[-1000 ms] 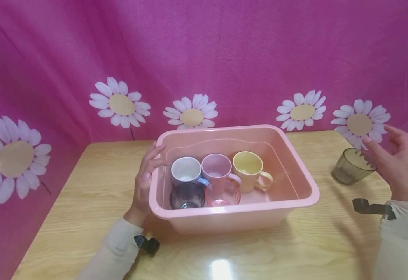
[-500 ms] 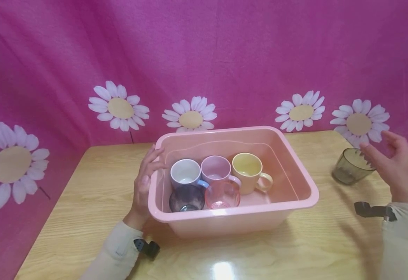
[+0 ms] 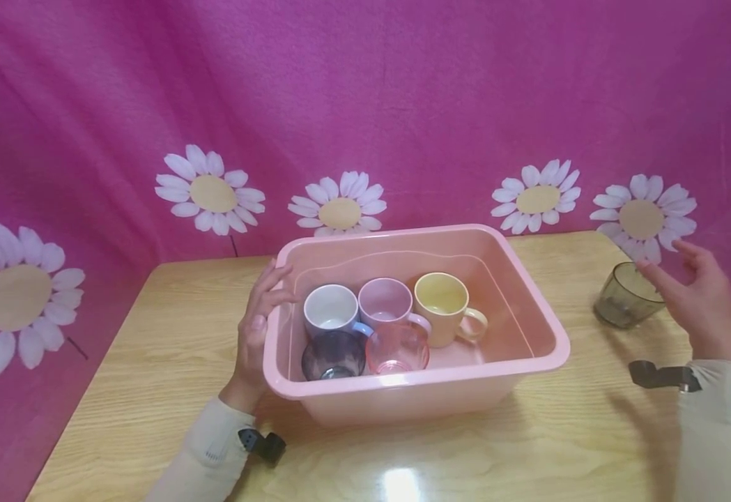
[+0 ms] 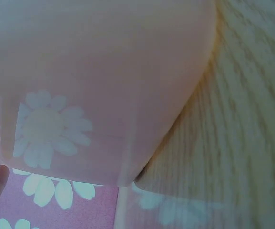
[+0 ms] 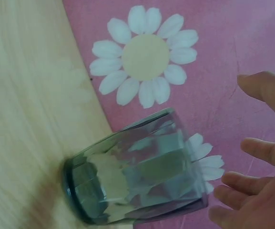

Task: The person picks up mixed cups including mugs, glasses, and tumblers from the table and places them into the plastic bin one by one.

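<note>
My left hand [image 3: 255, 335] grips the left rim of a pink plastic basin [image 3: 409, 401], its fingers over the edge. Inside, along the back, stand a white mug with a blue handle [image 3: 332, 307], a pink mug [image 3: 385, 300] and a yellow mug [image 3: 442, 307]. A dark grey glass [image 3: 334, 355] and a clear pink glass [image 3: 398, 351] are in front of them. At the right, a smoky green drinking glass [image 3: 622, 303] stands upright on the table. Beside its rim is my right hand [image 3: 697, 303], fingers spread; the right wrist view shows a gap between fingertips and glass [image 5: 137, 171].
The wooden table [image 3: 152, 390] carries the basin near its middle. Behind it hangs a magenta cloth [image 3: 403, 104] with daisy prints, at the table's back edge. The basin's right part shows bare floor beside the yellow mug.
My right hand has moved slightly left and down, closer over the smoky green glass. My left hand stays on the basin's rim, and the mugs and glasses have not moved.
</note>
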Tool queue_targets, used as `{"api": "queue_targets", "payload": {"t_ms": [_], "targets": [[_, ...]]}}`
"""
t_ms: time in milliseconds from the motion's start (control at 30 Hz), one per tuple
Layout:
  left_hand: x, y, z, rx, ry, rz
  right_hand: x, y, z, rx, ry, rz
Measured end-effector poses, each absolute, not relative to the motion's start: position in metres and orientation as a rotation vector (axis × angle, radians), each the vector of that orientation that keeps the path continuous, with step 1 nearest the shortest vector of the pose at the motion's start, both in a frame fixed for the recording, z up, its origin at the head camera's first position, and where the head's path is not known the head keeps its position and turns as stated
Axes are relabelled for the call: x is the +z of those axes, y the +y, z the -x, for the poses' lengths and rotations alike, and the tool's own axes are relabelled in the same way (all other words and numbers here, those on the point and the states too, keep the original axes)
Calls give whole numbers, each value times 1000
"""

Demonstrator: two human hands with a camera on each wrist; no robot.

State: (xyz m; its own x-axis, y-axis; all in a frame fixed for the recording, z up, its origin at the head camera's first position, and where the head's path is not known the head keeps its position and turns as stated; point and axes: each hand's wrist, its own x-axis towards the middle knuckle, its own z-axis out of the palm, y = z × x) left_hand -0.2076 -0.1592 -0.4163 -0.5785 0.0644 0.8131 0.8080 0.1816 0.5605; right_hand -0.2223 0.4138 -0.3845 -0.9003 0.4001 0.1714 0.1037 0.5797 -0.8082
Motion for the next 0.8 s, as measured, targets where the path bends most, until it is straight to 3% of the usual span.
{"api": "queue_targets", "payload": {"t_ms": [800], "targets": [[-417,-159,209,-1466,-1765,846,-410,418,234,1287,-2499,310]]}}
